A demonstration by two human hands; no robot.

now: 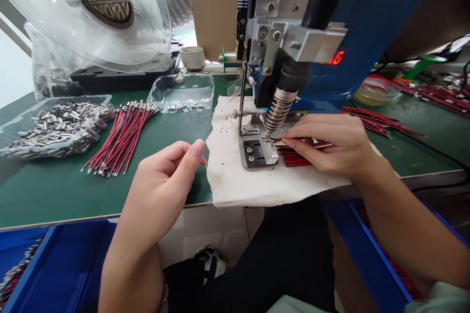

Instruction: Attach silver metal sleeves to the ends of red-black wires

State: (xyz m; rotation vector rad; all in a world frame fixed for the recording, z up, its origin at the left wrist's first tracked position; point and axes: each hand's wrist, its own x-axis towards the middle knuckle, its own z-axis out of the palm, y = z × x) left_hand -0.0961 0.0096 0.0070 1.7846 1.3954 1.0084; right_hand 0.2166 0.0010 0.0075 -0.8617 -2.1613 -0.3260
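Observation:
My right hand (326, 146) pinches a red-and-black wire (279, 140) between thumb and fingertips. The wire's end lies at the tip of the soldering iron (275, 116), on a small metal fixture (270, 151). Beneath those fingers, a bundle of red-and-black wires (293, 156) rests on the white cloth (235, 188). My left hand (165, 181) hovers left of the fixture, over the cloth's edge, its fingers curled in and the thumb against the index finger. Whatever may be inside that hand is hidden.
Left on the green table stand a clear tray of metal caps (58, 124), a pile of wires with metal ends (121, 137) and a second clear tray (183, 90). The blue soldering machine (330, 83) towers behind the fixture. Blue bins (81, 254) sit below the table edge.

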